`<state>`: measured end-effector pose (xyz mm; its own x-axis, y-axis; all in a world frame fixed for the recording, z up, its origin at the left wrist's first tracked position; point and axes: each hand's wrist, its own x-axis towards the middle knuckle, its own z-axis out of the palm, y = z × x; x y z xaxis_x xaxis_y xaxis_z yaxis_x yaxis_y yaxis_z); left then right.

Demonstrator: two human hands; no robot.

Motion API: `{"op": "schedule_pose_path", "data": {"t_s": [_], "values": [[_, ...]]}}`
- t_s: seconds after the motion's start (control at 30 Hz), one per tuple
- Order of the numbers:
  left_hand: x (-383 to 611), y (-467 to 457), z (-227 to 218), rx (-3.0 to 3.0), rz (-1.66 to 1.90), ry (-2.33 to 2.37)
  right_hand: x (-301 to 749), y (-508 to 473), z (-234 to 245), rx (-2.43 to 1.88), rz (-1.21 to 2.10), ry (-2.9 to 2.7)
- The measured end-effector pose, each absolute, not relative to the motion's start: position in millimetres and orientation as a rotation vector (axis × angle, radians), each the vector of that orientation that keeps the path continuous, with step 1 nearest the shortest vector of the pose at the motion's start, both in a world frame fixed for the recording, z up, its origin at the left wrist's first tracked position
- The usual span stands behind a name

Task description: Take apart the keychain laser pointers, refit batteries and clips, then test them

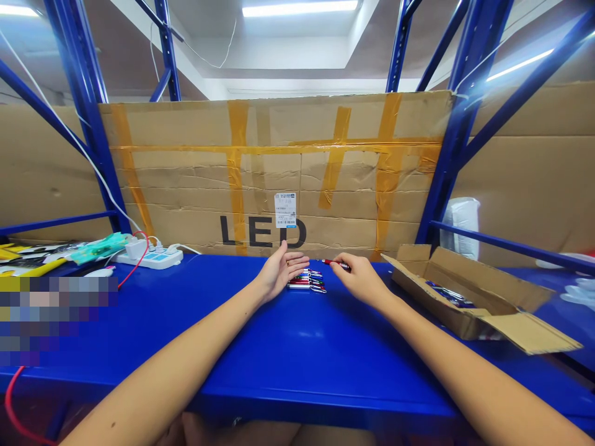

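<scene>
Several pens (307, 284) lie side by side in a row on the blue tabletop (297, 347), straight ahead of me. My left hand (281, 270) is at the left end of the row, its fingers stretched out and thumb raised, holding nothing. Just right of the row, my right hand (357, 276) pinches a red pen (331, 262), whose end points left toward the other pens. On the right stands an opened cardboard box (446, 313) with more pens (450, 295) inside it.
A large cardboard sheet (195, 186) marked LED closes off the back, between blue metal posts (444, 155). At the back left lies a white power strip (153, 257) with plugs and cables. Packaged items (46, 254) are piled at the left, partly blurred out.
</scene>
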<state>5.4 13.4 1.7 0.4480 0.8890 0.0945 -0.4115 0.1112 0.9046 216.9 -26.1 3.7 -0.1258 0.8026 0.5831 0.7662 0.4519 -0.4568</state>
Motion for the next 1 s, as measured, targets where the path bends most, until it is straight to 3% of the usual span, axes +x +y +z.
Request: {"op": "schedule_pose_path", "data": {"t_s": [0.53, 0.7, 0.87, 1.0], "values": [[5.0, 16.1, -0.4, 1.188, 1.07, 0.598, 221.6, -23.6, 5.0, -1.295, 0.115, -1.887], [10.0, 12.2, -3.9, 1.603, 1.136, 0.837, 217.0, -22.8, -0.1, -1.144, 0.257, -2.058], [12.4, 11.3, -8.7, 1.588, 1.051, 0.745, 207.6, -13.5, -7.5, -1.132, 0.363, -2.055], [7.0, 17.5, -6.6, 1.624, 1.206, 0.823, 209.7, 4.9, -9.4, -1.105, 0.563, -1.888]]}}
